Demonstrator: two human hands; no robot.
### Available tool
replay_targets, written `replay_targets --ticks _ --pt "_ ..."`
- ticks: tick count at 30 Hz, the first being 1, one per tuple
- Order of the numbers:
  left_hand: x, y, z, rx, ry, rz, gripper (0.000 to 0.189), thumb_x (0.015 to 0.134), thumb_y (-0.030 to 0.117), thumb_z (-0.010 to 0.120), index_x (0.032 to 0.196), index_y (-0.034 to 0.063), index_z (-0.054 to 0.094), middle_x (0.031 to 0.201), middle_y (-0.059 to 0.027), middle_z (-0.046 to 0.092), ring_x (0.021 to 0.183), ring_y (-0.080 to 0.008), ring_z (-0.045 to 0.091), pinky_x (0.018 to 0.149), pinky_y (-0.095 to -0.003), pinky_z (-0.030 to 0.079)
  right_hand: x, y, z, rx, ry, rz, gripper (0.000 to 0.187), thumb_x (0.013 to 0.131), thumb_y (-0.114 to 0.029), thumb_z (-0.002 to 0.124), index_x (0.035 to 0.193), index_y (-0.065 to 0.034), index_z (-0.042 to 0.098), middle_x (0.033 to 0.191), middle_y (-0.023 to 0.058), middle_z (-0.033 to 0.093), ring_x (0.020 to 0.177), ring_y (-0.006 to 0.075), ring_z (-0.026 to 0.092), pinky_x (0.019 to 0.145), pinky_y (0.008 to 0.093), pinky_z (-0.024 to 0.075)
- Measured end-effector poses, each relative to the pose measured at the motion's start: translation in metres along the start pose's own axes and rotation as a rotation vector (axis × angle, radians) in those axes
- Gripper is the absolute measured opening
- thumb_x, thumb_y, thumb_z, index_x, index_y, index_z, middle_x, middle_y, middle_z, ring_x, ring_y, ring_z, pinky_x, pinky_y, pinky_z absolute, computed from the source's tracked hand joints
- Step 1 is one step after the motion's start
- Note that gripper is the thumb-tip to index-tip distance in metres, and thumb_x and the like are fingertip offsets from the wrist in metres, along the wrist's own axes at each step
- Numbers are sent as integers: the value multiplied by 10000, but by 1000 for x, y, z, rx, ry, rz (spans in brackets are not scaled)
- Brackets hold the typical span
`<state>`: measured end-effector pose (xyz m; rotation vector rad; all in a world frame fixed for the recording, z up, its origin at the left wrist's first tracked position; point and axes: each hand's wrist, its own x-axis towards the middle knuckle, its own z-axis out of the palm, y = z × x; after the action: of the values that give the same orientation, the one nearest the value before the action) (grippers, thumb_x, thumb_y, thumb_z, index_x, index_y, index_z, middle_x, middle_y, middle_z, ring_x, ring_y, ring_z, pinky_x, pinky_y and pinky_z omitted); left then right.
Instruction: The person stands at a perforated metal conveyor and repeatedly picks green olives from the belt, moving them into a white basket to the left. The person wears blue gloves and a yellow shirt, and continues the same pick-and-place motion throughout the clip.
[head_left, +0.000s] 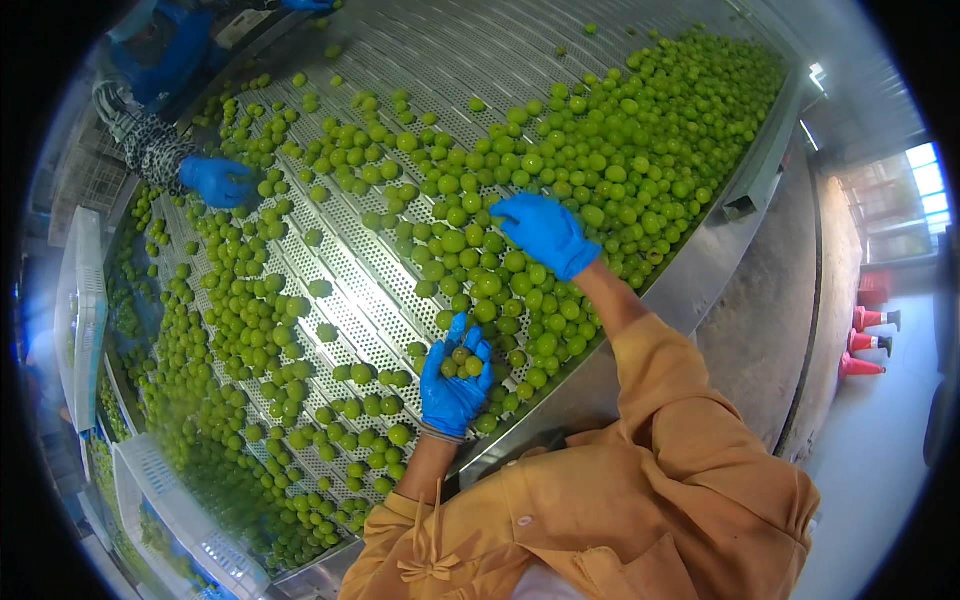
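My left hand (454, 382), in a blue glove, is turned palm up and cups several small round green fruits (461, 363), some of them yellowish or brownish. Farther out and to the right, my right hand (541, 231), gloved in blue too, reaches palm down over the fruits, its fingertips at them; whether it grips one is hidden. Many green fruits (487, 283) lie spread around both hands on a perforated metal conveyor (360, 281), heaped most thickly towards the upper right.
Across the conveyor at upper left, a co-worker's blue-gloved hand (217, 181) is over the fruits. White plastic crates (180, 517) stand at lower left. The conveyor's metal side rail (694, 277) runs beside my body. Red cones (862, 343) stand on the floor at far right.
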<state>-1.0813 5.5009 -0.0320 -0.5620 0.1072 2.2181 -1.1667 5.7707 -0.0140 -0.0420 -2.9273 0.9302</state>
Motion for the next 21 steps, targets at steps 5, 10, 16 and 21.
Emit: replay_targets --ticks 5,10,16,21 --pt "13 -14 15 142 24 -2 497 976 420 441 1394 152 445 1344 -140 507 1135 -294 549 860 -443 529 -36 -30 -40 362 -278 -117 296 863 -284 601 1106 -123 655 1006 126 657 923 336 621 778 416 514" --pt "21 -32 20 -19 68 33 523 978 432 425 1392 114 438 1258 -171 542 1124 -354 537 912 -420 498 -8 68 -100 -503 -164 20 167 848 -191 572 942 -78 652 906 157 654 822 349 636 690 448 516" --pt "10 -42 14 -82 -71 -170 531 966 358 475 1444 154 366 1264 -189 534 1028 -319 576 676 -380 573 -25 134 -76 -579 -21 32 195 846 -82 512 1002 -70 627 948 195 628 849 387 614 722 473 501" --pt "7 -46 1 -194 -173 -236 562 963 342 483 1465 149 322 1321 -186 512 1106 -341 588 718 -417 598 -9 106 -85 -451 24 130 305 808 -134 623 1101 -50 623 1044 200 632 908 388 607 775 458 491"
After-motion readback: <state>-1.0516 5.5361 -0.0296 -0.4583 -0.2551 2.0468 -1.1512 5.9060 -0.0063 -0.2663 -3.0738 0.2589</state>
